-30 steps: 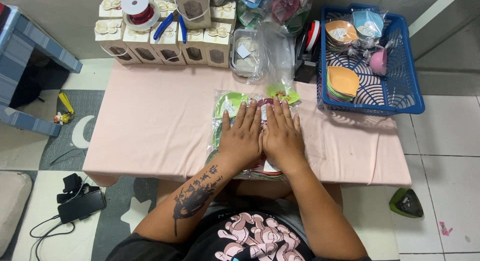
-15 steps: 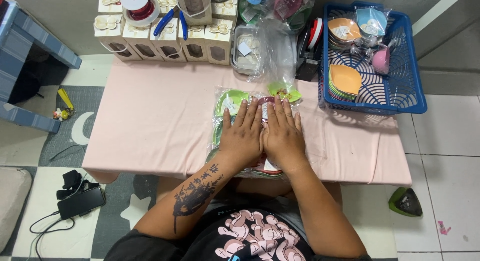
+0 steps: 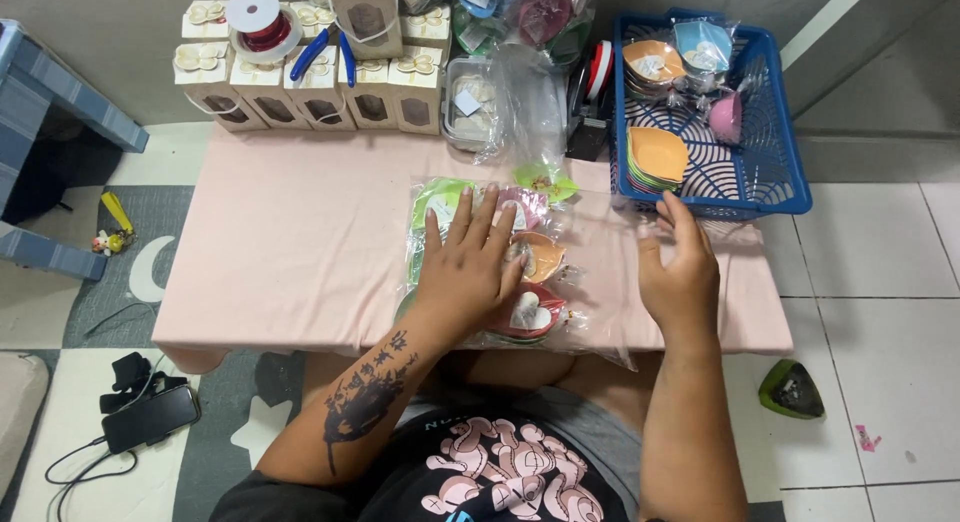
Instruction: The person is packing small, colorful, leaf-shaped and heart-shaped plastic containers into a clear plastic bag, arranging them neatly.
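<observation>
Since the earlier frame, my right hand (image 3: 680, 272) has lifted off the clear bag of coloured heart-shaped dishes (image 3: 520, 282) and hovers open beside it. My left hand (image 3: 470, 267) presses flat on that bag, fingers spread. Under both lies the pink tablecloth (image 3: 290, 262); tiled floor surrounds it. Beyond my right hand, a blue plastic basket (image 3: 770, 172) holds more dishes.

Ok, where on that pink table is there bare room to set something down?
The widest bare stretch of the pink table lies between the row of small window boxes and the near edge, outward of the left hand. A narrower strip lies below the blue basket, beyond the right hand. The middle, under the clear bag of heart-shaped pieces, is crowded.
</observation>
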